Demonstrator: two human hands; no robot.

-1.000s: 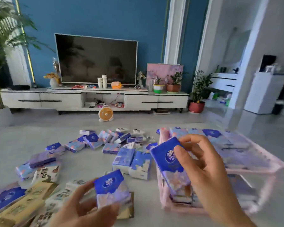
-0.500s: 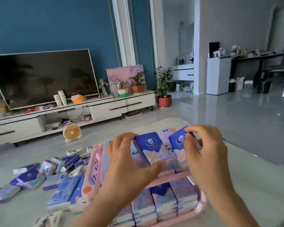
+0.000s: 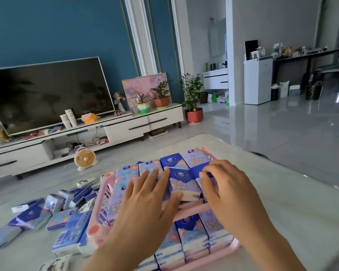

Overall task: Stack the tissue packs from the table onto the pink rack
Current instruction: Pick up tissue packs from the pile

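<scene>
Head view, looking down at a pale table where a two-tier pink rack is standing in front of the person. Tissue packs are lying side by side across the rack's top tier, and more packs are filling the lower tier beneath. The left hand is lying flat on the top row, fingers straight and slightly spread, with the thumb touching the near end of a blue-topped pack. The right hand is working just beside it, its fingers curling over the end of a dark blue pack at the right of the tier; its thumb is hidden. Loose packs are lying scattered on the table left of the rack, some touching its side. Beyond the table, a small orange fan is standing on the floor before a television.
</scene>
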